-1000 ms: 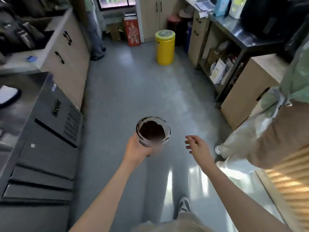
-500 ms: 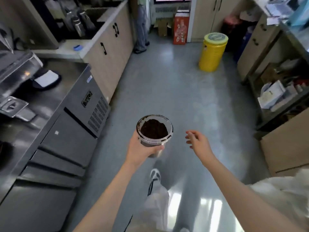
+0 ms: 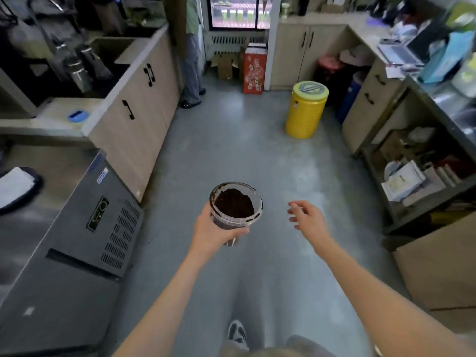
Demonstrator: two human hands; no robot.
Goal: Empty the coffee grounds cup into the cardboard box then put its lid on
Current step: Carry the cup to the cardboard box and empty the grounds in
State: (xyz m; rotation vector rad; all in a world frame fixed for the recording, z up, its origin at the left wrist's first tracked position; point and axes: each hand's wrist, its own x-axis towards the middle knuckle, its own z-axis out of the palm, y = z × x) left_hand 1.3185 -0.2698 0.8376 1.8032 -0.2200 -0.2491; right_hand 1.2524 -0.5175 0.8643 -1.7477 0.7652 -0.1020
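At the far left a steel counter [image 3: 46,191] carries a folded white cloth [image 3: 15,186], and below its edge sits an under-counter fridge unit [image 3: 85,243] with a vented panel. Beyond it, wooden cabinets [image 3: 134,117] line the aisle, and a person's legs [image 3: 192,70] stand at the far end.

In the middle, the left hand [image 3: 211,231] wraps its fingers and thumb around the clear plastic cup [image 3: 235,210], gripping it below the rim. The cup is upright and level, likely so the dark coffee grounds [image 3: 234,203] heaped inside do not spill while it is carried over the grey floor [image 3: 239,150]. No lid is on it, and I cannot see a lid anywhere.

Farther back stand an open cardboard box [image 3: 225,64] and a red carton [image 3: 253,70] by the window wall; the open box may be the dumping target, though that is a judgement. A yellow drum [image 3: 306,109] stands to their right.

The right hand [image 3: 306,216] hangs just beside the cup, apart from it, fingers loosely spread and holding nothing, probably for balance or ready to steady the cup.

At the right, open shelves [image 3: 417,176] hold papers and boxes.
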